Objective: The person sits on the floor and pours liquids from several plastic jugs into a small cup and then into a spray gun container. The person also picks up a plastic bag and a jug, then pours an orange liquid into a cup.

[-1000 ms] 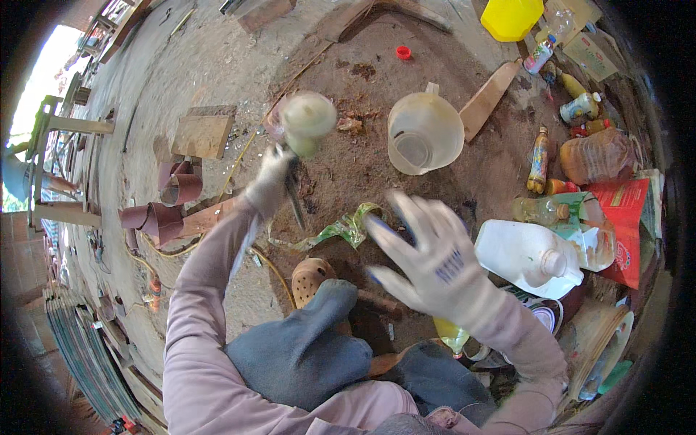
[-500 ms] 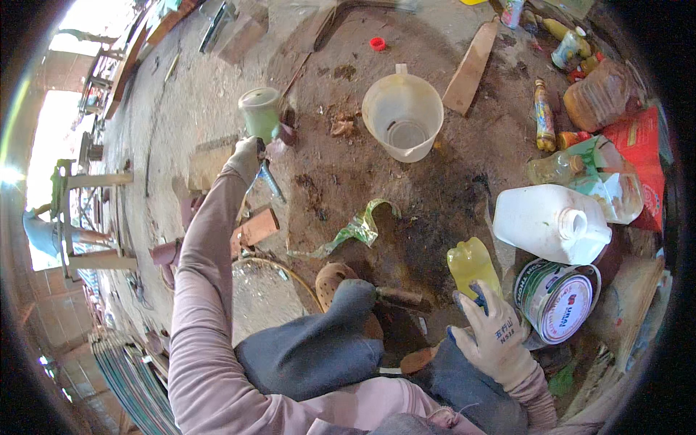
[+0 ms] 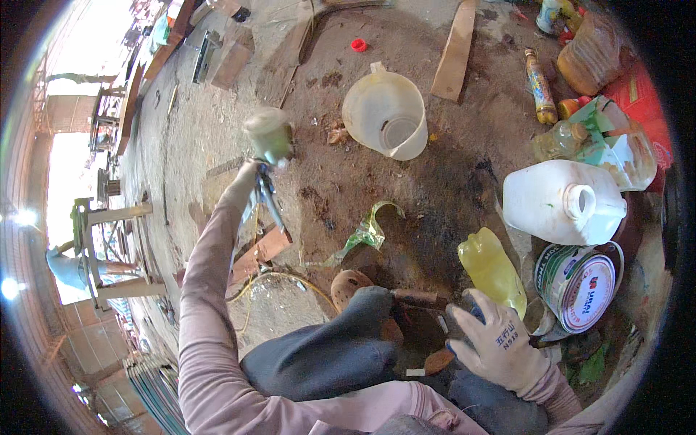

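My left hand [image 3: 250, 176], in a stained work glove, is stretched far forward. Its fingers are closed around what looks like a spray gun [image 3: 270, 196] with a lidded, whitish-green cup [image 3: 268, 136] on top; both are blurred by motion. My right hand [image 3: 500, 344], in a pale glove with dark fingertips, hovers over my right thigh, thumb and fingers apart, with nothing visible between them. Just beyond it is a yellow plastic bottle [image 3: 491, 268], tilted. A translucent pitcher [image 3: 386, 109] stands on the ground to the right of the cup.
A white jug [image 3: 558, 203] and a paint bucket [image 3: 573, 290] stand on the right. Behind them are a cut clear container [image 3: 623, 156] and a small bottle [image 3: 540, 87]. A plank [image 3: 455, 54], red cap [image 3: 358, 45], brick [image 3: 264, 250], yellow hose [image 3: 290, 275] and green plastic strip [image 3: 367, 235] lie about.
My left hand has shifted the cup, which is now smeared by motion. My right hand has come away from the yellow bottle, toward me. The whole view has turned slightly.
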`<action>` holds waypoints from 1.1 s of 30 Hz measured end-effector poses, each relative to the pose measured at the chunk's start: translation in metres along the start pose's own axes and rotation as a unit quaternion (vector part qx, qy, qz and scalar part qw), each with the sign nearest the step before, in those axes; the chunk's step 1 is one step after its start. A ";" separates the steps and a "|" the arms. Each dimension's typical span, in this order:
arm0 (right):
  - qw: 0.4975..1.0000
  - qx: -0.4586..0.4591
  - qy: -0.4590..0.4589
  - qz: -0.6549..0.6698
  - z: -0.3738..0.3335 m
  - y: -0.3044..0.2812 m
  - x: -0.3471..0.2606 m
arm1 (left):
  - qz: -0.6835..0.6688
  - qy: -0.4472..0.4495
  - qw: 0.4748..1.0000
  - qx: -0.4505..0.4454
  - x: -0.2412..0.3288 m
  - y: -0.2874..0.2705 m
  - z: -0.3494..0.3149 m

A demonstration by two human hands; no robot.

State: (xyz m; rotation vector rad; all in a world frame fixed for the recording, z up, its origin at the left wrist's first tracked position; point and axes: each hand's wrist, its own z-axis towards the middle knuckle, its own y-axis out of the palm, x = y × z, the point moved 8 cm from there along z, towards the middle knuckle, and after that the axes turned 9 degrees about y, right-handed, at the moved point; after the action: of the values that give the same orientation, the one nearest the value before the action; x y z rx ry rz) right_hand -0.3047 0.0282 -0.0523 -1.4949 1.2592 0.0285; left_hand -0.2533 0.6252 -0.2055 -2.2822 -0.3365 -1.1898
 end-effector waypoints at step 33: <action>0.999 0.035 -0.008 -0.036 -0.013 0.002 0.001 | 0.115 0.055 0.992 -0.017 0.036 0.021 -0.061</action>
State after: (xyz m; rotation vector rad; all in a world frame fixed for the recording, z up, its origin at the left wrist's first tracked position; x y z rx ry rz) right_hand -0.3133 0.0184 -0.0496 -1.4751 1.1819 -0.0500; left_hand -0.2646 0.5720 -0.1549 -2.2020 -0.0108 -1.2033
